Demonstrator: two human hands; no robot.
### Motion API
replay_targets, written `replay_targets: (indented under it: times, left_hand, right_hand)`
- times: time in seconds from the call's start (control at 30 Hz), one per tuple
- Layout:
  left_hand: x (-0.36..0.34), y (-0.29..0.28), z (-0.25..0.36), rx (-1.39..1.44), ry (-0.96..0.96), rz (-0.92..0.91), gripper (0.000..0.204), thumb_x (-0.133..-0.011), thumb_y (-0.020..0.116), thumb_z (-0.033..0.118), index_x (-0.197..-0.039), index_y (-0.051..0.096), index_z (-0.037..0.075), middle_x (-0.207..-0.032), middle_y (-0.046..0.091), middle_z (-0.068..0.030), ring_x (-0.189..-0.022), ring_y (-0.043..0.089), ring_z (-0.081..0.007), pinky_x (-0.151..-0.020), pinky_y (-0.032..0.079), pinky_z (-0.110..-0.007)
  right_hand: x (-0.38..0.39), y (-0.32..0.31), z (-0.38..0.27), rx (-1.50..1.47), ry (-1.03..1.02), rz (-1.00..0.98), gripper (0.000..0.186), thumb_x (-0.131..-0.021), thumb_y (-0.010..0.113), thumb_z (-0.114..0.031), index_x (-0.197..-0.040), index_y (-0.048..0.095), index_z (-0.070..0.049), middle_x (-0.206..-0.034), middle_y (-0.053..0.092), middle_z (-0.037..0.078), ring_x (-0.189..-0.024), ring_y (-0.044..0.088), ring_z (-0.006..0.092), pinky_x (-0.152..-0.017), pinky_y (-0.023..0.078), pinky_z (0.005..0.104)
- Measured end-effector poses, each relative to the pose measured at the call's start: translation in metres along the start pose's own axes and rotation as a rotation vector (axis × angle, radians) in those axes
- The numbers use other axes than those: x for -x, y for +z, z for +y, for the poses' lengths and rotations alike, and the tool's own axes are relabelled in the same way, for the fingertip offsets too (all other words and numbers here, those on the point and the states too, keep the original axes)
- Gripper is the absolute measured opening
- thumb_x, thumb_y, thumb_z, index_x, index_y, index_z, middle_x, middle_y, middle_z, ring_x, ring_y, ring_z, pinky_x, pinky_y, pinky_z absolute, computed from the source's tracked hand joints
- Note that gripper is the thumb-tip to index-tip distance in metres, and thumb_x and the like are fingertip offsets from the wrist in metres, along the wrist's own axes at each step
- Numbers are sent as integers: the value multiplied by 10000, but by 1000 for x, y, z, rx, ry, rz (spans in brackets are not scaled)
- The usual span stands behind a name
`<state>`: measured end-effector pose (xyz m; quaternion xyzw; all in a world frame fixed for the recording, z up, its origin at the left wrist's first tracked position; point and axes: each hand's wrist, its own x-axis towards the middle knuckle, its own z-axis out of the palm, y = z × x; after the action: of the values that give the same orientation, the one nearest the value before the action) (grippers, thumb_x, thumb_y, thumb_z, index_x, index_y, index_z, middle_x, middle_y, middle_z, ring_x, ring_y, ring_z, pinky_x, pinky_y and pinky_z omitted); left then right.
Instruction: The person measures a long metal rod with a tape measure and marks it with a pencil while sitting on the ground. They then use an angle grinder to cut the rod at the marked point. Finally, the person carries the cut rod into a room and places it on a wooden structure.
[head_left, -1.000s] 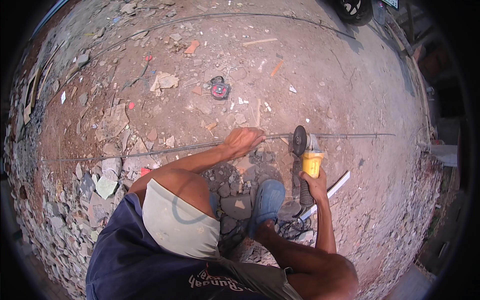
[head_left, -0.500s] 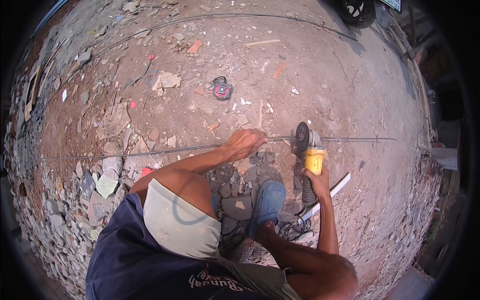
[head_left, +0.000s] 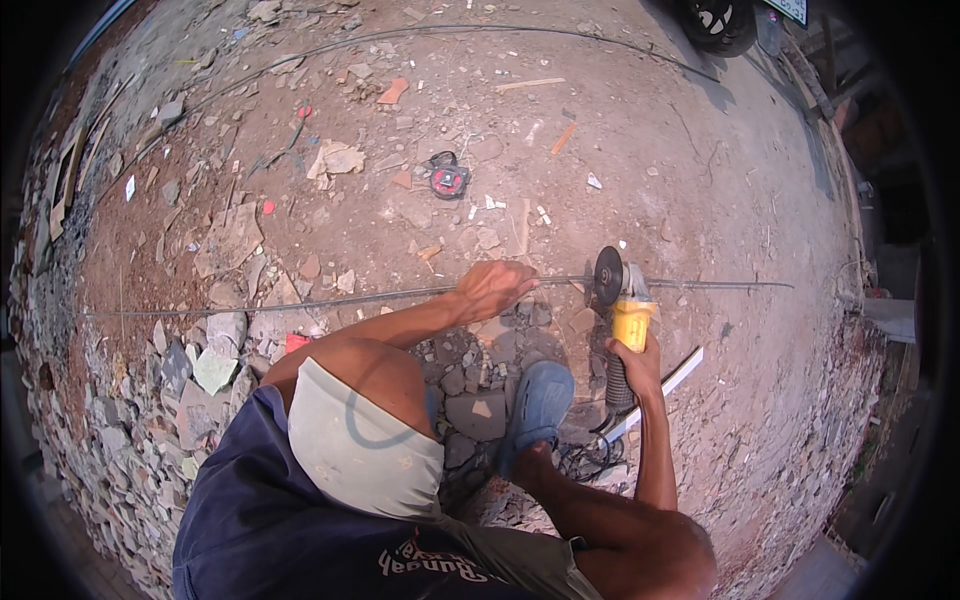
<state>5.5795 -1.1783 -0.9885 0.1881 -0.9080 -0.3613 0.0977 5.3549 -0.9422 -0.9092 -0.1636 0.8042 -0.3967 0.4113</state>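
Thin dark rods (head_left: 400,294) are stretched across the frame's middle, long axis left to right. They are pinched in the left hand's (head_left: 497,288) closed grip, the nearer one. Below them, right of centre, a yellow grinder (head_left: 632,325) is wrapped by the right hand's (head_left: 637,362) fingers; its disc (head_left: 608,276) is held crosswise to the rods, contact unclear.

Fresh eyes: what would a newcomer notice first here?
The yellow angle grinder in the right hand stands out first, its dark disc seen across the long thin rod the left hand grips. Beyond the rod lies a red-and-black tape measure; a blue clog sits below, between the hands.
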Motion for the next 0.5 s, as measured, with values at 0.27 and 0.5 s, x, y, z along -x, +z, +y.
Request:
replay_targets:
  times: [0.27,0.5]
  left_hand:
    - [-6,-12,7,-56,-98,-110,394,-1094,480,378,-1039,676,40,-716,660,-166,-652,672,-348,-615,569,-470]
    - [-1,-9,-1,0,-7,6,409,-1093,481,380,-1141,698,37,-874,725,-205,-785,717,-376,-706,596,-473]
  right_hand:
    - [4,-3,6,51,-22,7,381,-799,815,-117,-1117,645,5,-883,682,59,-694,650,146,-613,545,305]
    - [7,1,5,12,-13,-19,358,-804,807,-105,-1104,640,-4,-873,674,54,-685,656,151,-594,577,309]
